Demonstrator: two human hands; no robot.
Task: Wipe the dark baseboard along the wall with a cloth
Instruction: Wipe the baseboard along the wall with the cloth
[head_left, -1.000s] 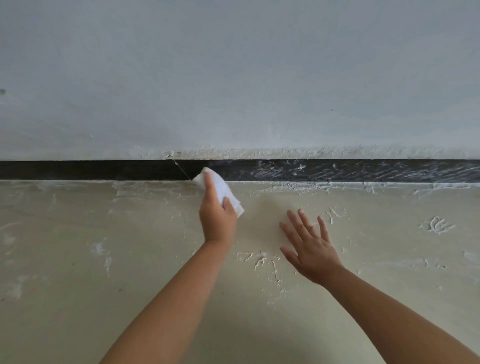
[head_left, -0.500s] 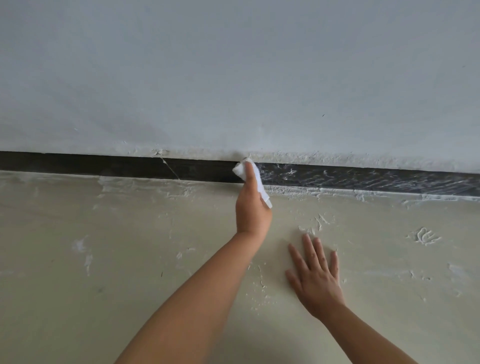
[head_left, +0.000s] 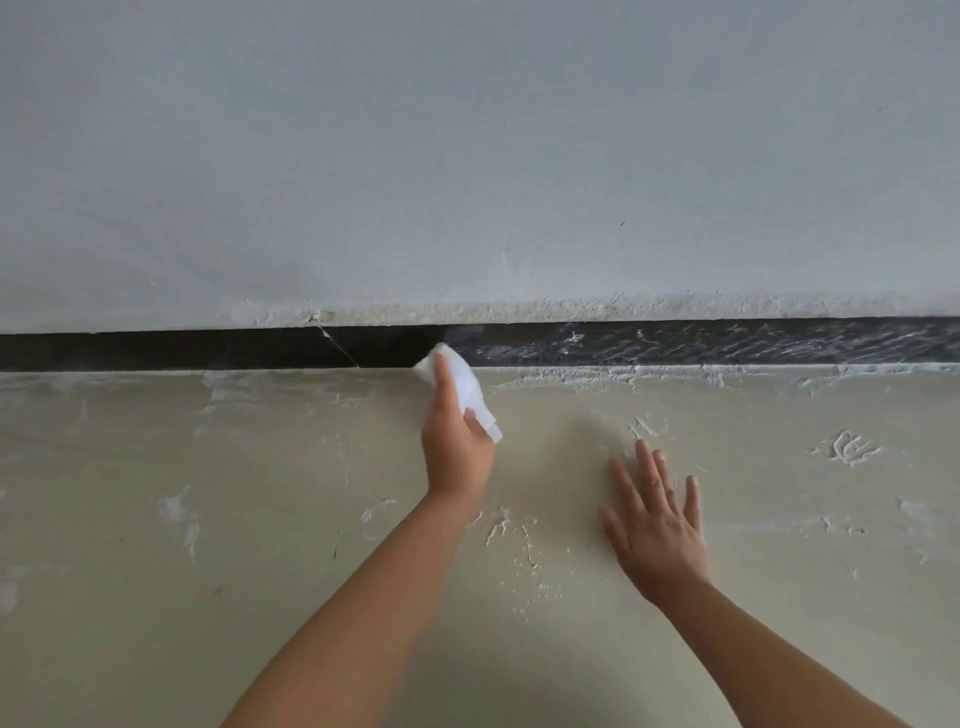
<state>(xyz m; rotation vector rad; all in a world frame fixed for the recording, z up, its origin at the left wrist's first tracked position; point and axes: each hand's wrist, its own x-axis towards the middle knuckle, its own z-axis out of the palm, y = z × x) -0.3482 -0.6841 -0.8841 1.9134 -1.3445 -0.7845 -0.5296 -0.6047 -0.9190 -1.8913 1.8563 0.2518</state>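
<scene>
I'm looking down at the foot of a pale wall (head_left: 467, 156), where a dark baseboard (head_left: 208, 351) runs across the view from edge to edge. My left hand (head_left: 457, 441) grips a white cloth (head_left: 465, 382), fingers curled round it, index finger stretched along its top. The cloth's upper end presses on the lower part of the baseboard, about mid-frame; its lower end trails over the floor (head_left: 156, 571) beside my knuckles. Left of the cloth the baseboard looks clean and black, with a thin pale crack (head_left: 337, 345) slanting down through it. Right of the cloth the strip is streaked with whitish smears (head_left: 701, 343), all the way to the right edge. My right hand (head_left: 654, 525) lies flat on the floor, fingers straight and spread, holding nothing, well apart from the baseboard and to the right of the left hand. The floor is cream-coloured and dusty, with white plaster flecks (head_left: 514, 540) between my two forearms and a crusty white line along the joint under the smeared stretch. Off to the right there's a small hand-shaped print (head_left: 849, 448) in the dust. The wall's bottom edge, just above the baseboard, is rough and lumpy with plaster.
</scene>
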